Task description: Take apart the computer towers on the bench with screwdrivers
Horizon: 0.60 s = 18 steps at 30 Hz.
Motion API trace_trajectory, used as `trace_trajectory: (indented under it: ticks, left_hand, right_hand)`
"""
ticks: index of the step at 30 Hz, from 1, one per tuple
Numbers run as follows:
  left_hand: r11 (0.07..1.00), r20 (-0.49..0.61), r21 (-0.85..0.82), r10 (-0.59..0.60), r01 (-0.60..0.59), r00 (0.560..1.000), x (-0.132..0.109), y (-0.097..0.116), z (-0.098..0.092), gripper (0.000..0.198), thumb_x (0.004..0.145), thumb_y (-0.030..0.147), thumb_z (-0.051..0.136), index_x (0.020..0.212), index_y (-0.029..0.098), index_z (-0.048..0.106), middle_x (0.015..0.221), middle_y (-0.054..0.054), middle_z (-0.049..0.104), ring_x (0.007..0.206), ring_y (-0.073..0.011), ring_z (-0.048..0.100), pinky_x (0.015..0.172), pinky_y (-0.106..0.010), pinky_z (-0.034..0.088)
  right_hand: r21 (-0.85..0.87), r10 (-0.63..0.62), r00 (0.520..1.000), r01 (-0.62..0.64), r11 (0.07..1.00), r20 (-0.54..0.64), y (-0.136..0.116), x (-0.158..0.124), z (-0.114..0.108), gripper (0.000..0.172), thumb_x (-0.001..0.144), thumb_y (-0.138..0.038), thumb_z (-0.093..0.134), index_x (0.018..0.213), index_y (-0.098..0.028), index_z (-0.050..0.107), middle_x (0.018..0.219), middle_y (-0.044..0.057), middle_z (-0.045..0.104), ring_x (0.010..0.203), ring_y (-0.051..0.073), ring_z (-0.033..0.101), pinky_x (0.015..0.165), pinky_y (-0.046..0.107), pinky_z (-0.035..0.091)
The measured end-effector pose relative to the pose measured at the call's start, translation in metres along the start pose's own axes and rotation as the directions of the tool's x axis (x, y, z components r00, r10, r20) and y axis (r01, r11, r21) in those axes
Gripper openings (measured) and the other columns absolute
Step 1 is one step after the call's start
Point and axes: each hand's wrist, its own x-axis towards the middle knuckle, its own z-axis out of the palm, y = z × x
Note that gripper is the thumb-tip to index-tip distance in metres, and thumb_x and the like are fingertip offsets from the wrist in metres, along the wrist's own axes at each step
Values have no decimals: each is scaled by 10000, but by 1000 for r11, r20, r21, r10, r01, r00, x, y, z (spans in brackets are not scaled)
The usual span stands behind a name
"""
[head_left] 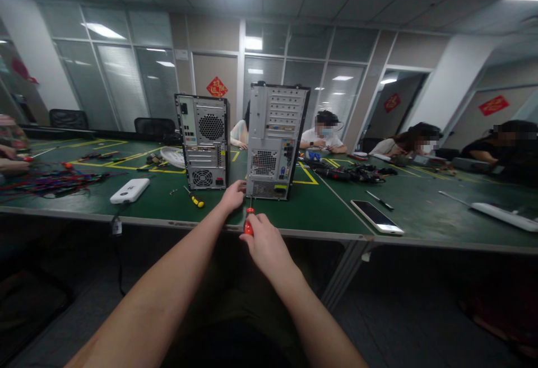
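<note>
A computer tower (269,133) stands upright on the green table, its metal back panel facing me. My right hand (267,245) is closed around the red handle of a screwdriver (249,222). The screwdriver's thin shaft points away from me, its tip at the lower left corner of that panel; whether it sits in a screw is too small to see. My left hand (233,196) is at the tower's lower left side, fingers stretched out against it, with the fingertips partly hidden. Left of this hand stands a second computer tower (204,141), also back towards me.
A yellow-and-black screwdriver (195,200) and a white power bank (130,190) lie left. To the right are a phone (376,217), a dark pen-like tool (379,200) and black cables (357,172). Tangled wires (63,182) lie far left. Several people sit across the table (311,217).
</note>
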Motion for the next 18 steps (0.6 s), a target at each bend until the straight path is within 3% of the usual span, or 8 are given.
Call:
trace_trajectory:
  ticks: [5,12,18]
  left_hand:
    - [1000,6,-9,-8,8,1000,-1,2,0,594,684,-46,507,1213,163,677,1125,-112,812,1142,-241,754,1099,-387,535]
    - [999,14,-31,26,-26,1000,0,2,0,599,654,-49,508,1190,148,688,1145,-116,809,1184,-248,740,1111,-390,539]
    - [999,19,-28,26,-26,999,0,1,0,619,634,-55,475,1182,145,680,1153,-122,803,1192,-251,737,1087,-388,555]
  right_hand:
    - [-80,-75,997,73,994,-27,5,-3,2,160,982,-134,635,1091,-227,706,1380,92,623,1112,233,675,968,347,519]
    - [68,28,999,-26,997,-30,0,-2,1,252,1004,-275,700,1242,-206,655,1206,87,676,1088,238,686,961,346,526]
    - [-65,-19,1000,18,998,-15,6,-3,6,154,1002,-204,666,1149,-237,698,1353,91,610,1052,226,686,920,354,532]
